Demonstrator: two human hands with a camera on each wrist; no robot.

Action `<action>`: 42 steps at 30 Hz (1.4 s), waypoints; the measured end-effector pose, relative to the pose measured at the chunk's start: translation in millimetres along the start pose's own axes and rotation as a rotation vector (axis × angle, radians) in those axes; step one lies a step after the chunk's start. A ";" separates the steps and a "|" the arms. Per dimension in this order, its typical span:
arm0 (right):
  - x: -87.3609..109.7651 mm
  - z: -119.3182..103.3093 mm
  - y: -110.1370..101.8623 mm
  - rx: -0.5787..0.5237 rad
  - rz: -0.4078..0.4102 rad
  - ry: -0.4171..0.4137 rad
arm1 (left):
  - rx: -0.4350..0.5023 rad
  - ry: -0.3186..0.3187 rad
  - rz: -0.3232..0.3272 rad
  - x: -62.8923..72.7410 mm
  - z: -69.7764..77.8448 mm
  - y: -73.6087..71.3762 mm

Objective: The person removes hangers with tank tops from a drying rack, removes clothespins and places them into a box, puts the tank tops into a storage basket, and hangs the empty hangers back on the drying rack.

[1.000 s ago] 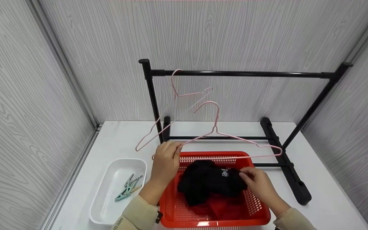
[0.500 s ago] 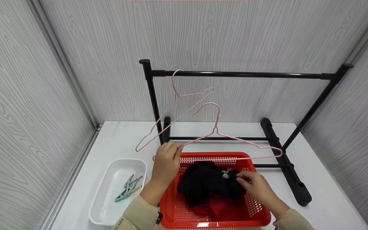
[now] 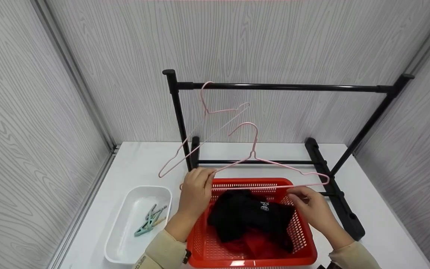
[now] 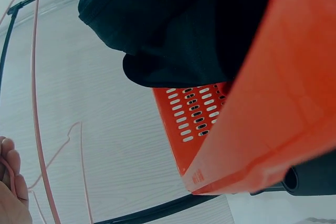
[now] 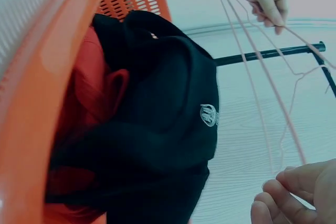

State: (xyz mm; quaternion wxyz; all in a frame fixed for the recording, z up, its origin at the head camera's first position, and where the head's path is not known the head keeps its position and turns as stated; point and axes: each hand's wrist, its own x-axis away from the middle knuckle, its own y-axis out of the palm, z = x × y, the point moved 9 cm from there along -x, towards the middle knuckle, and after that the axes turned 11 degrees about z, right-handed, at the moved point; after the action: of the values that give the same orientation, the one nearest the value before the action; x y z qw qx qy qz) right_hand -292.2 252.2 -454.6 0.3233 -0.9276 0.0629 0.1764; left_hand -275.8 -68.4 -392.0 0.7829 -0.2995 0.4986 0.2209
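My left hand (image 3: 196, 190) grips the left shoulder of a pink wire clothes hanger (image 3: 253, 154), held hook up above the red basket (image 3: 274, 262). The same hand (image 4: 13, 192) curls round the wire in the left wrist view. Under the hanger, a black garment (image 3: 248, 216) with a small white logo lies bunched in the basket, over red cloth (image 3: 254, 243). My right hand (image 3: 312, 209) is just below the hanger's lower bar, over the basket's right rim. In the right wrist view its fingers (image 5: 273, 188) are loosely bent, apart from the black garment (image 5: 157, 108), with nothing seen between them.
A second pink hanger (image 3: 196, 148) hangs on the left end of the black rack rail (image 3: 282, 87). To the left stands a white tray (image 3: 116, 231) with a few clothespins (image 3: 149, 222). The rack's right foot (image 3: 334, 190) lies beyond the basket.
My right hand has moved off the black garment, up and right toward the hanger's lower bar. The garment's right side now spreads farther right. The held hanger dipped slightly.
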 end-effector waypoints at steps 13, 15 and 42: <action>-6.3 -31.9 -33.8 0.038 0.102 -0.143 | -0.011 -0.009 -0.014 -2.0 -1.3 -0.6; -9.0 -36.9 -39.2 0.032 0.123 -0.160 | -0.008 -0.009 -0.013 -2.2 -1.2 -0.7; -25.0 -47.9 -72.3 0.089 0.336 -0.332 | 0.000 -0.003 -0.020 0.7 0.1 3.3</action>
State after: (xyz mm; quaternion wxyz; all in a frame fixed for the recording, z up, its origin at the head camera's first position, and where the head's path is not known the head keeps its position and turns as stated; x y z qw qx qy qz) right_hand -285.0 279.0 -368.7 0.3359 -0.8473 0.1698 0.3748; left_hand -277.6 -65.9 -393.4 0.7859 -0.3041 0.4942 0.2137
